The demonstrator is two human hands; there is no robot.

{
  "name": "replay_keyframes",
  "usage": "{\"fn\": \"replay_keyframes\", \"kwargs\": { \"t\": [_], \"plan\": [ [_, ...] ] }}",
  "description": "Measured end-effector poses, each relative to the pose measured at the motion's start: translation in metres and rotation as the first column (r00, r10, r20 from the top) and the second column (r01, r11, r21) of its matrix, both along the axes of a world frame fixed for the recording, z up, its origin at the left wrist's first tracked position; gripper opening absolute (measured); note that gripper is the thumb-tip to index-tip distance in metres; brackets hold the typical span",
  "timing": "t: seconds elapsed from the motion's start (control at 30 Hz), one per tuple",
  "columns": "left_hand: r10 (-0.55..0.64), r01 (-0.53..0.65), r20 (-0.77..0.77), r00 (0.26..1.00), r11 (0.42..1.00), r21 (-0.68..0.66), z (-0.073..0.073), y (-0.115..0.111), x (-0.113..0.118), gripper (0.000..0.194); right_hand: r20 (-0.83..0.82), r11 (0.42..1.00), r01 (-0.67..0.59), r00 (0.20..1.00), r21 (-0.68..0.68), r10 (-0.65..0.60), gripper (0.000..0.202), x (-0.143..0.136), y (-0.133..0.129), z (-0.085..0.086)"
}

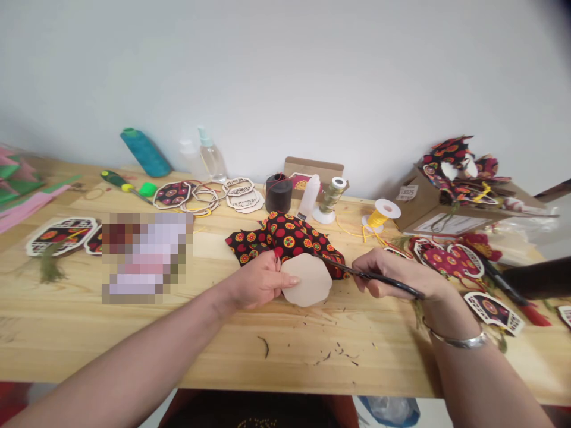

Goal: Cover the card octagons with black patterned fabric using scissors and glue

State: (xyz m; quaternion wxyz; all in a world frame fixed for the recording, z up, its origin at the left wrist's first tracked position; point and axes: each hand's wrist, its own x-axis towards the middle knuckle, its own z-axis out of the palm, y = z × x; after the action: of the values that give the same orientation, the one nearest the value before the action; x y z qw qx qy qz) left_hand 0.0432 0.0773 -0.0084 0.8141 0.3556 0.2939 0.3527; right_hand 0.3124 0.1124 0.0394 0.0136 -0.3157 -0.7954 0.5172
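My left hand [260, 280] pinches a pale scalloped disc [308, 282] at its left edge, the thumb lying on its face. Behind the disc, black cloth with red and yellow flowers [289, 233] is bunched up, its left part held against the disc by my fingers. My right hand [384, 270] is closed round black-handled scissors [372, 276]. Their blades point left along the disc's upper right edge, at the cloth; the tips are hard to make out. Small dark scraps [335, 355] lie on the wooden table [214, 356] below the disc.
Behind stand a black spool [279, 193], a white bottle [309, 198], a thread spool [332, 201] and a yellow spool [379, 219]. A cardboard box [414, 199] with patterned cloth stands right. Decorated pieces [62, 236] and a blurred patch [149, 255] lie left, a fan-shaped piece [494, 312] right.
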Motion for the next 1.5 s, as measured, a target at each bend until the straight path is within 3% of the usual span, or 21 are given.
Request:
{"fn": "replay_keyframes", "kwargs": {
  "t": [0.37,0.63,1.17,1.5],
  "plan": [
    [-0.012,0.012,0.008,1.000,1.000,-0.006,-0.002,0.001,0.000,0.024,-0.032,1.000,0.003,0.999,-0.016,-0.004,0.066,-0.002,-0.001,-0.003],
    [-0.013,0.018,-0.142,0.990,0.999,0.036,-0.015,-0.001,-0.003,0.020,0.012,1.000,0.016,1.000,-0.020,-0.016,0.071,-0.008,-0.003,-0.003],
    [-0.003,0.012,-0.257,0.967,0.999,0.036,-0.014,-0.002,-0.002,0.027,0.119,0.967,0.228,0.969,-0.115,-0.215,0.052,-0.016,-0.003,0.001],
    [-0.004,0.005,-0.274,0.962,1.000,0.002,-0.012,-0.003,-0.002,0.031,0.075,0.998,0.070,0.995,-0.006,-0.069,0.056,-0.012,-0.002,0.003]
  ]
}}
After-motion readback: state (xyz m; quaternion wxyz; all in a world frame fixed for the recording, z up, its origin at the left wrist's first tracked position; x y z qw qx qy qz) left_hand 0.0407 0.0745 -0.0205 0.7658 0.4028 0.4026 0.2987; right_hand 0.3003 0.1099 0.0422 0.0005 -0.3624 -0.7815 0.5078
